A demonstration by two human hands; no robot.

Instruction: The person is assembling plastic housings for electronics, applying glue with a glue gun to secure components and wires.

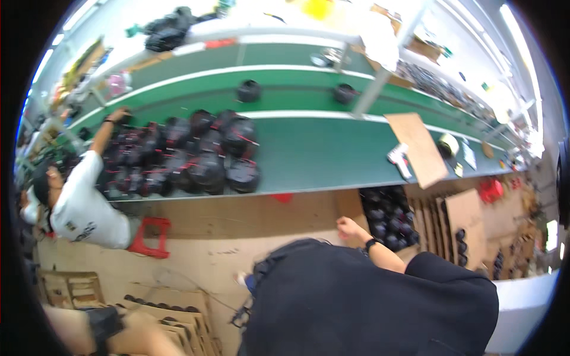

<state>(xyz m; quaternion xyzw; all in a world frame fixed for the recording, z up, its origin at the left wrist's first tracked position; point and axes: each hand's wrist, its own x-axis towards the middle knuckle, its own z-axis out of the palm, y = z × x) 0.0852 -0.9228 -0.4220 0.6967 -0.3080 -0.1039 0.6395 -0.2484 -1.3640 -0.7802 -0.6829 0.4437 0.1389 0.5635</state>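
Observation:
My right hand (348,228), with a black band at the wrist, is in front of my black top, near an open cardboard box of black round parts (389,218). Its fingers curl in and no object shows in them. At the lower left, my left hand (145,341) is smeared by motion beside another black band. Its fingers cannot be made out. Nearest to it are cardboard dividers (172,317) with black round parts between them. On the green workbench (320,151) ahead stands a dense group of black round parts with red strips (208,169).
A co-worker in a white shirt (89,204) reaches over the bench at left, by a red stool (151,237). Farther back, a green conveyor (291,95) carries black parts. A cardboard sheet (418,148), a white-and-red tool (401,160) and a tape roll (447,146) lie at right.

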